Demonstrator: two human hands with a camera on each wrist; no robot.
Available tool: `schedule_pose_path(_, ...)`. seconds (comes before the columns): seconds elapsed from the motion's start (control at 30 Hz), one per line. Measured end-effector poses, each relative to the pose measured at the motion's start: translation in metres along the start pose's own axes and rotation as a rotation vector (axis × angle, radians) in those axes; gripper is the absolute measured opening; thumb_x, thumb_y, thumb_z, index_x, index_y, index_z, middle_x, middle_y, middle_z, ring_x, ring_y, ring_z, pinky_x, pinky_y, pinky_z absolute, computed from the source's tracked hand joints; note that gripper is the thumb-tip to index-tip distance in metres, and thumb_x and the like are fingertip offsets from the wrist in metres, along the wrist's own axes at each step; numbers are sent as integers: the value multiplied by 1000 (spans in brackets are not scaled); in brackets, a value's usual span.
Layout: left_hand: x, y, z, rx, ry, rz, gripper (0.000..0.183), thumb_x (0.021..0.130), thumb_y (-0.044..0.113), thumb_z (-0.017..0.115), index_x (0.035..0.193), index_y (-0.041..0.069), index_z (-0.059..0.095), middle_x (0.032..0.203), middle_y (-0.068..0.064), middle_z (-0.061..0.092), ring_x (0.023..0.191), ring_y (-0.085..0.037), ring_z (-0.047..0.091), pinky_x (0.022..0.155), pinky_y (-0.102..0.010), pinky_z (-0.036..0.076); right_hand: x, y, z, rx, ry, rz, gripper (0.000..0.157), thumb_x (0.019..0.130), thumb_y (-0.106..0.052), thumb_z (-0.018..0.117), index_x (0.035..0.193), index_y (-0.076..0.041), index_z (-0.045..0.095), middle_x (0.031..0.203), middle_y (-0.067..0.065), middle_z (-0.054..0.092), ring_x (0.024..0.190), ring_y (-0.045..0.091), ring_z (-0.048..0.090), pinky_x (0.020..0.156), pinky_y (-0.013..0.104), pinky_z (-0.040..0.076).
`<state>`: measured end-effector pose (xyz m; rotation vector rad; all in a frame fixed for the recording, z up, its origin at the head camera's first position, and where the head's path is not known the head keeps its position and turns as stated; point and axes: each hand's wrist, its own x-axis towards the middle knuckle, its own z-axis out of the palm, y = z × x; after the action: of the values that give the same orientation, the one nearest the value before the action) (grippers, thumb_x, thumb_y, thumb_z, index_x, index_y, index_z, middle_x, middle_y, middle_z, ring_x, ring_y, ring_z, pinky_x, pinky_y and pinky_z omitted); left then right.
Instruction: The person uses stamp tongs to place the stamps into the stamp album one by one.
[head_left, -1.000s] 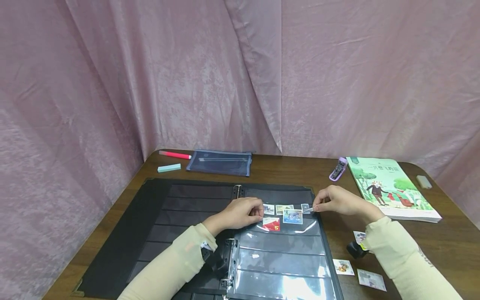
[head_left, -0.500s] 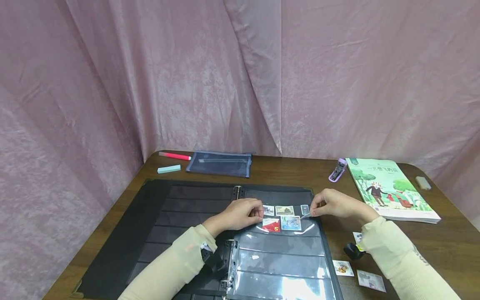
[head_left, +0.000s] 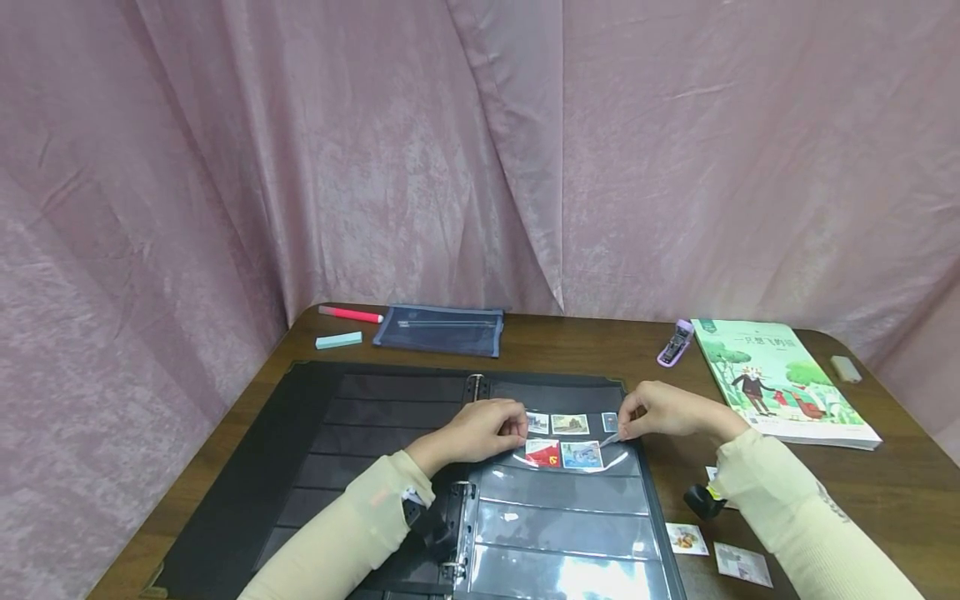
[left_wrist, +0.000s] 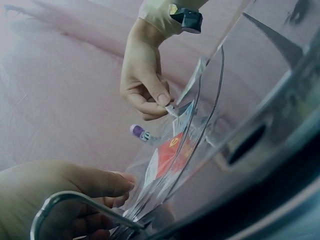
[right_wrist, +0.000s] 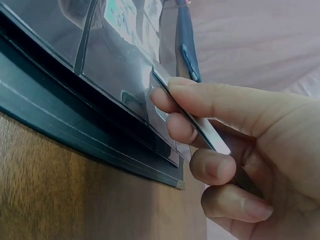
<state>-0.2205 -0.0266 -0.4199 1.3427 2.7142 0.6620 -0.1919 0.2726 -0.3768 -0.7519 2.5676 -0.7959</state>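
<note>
Right grip (head_left: 660, 408) clasps tweezers (right_wrist: 212, 136), left grip (head_left: 483, 429) pinches the clear pocket (head_left: 617, 457), and one rough nudge could crease the blue stamp (head_left: 581, 455)!

Book (head_left: 783, 382): Chinese title on cover — "一只想飞的…", last character blurred
Red stamp (left_wrist: 168, 155): yellow hammer-and-sickle sign — lettering too small to read
</note>
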Motion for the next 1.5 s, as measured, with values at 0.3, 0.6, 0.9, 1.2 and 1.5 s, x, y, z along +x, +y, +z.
schedule_pose_path(0.3, 1, 0, 1, 3, -4, -7, 12, 81, 27, 65, 77, 26, 53, 72, 14, 51, 66, 1, 46, 60, -16, 35, 0, -2, -6, 18, -39, 49, 6, 78, -14, 65, 78, -9, 69, 73, -4, 62, 64, 2, 47, 58, 19, 42)
schedule_pose_path(0.6, 2, 0, 2, 8, 0, -2, 13, 81, 27, 65, 77, 26, 53, 72, 14, 51, 66, 2, 46, 60, -16, 35, -9, -4, -18, 24, -9, 64, 9, 78, -14, 66, 78, -6, 69, 70, -2, 61, 62, 2, 45, 57, 19, 40)
schedule_pose_path(0.9, 2, 0, 1, 20, -3, 8, 12, 81, 24, 65, 78, 25, 53, 75, 13, 51, 70, 0, 47, 64, -17, 38, -22, -10, -31, -27, 31, 80, 11, 76, -17, 67, 77, -6, 69, 68, -5, 61, 60, 0, 45, 57, 19, 39)
schedule_pose_path(1.2, 2, 3, -4, 0, -6, 14, 6, 84, 16, 61, 83, 19, 56, 80, 9, 54, 73, -3, 49, 67, -18, 41, -41, -12, -42, -29, 25, 64, 11, 78, -18, 66, 76, -7, 68, 67, -5, 60, 57, -2, 44, 52, 18, 38)
schedule_pose_path(1.5, 0, 9, -12, 28, -80, 19, 9, 84, 21, 62, 91, 19, 57, 82, 8, 53, 74, -4, 48, 68, -19, 41, -74, -12, -47, -18, 42, 105, 10, 81, -22, 63, 78, -14, 67, 64, -9, 56, 52, -3, 39, 47, 19, 35)
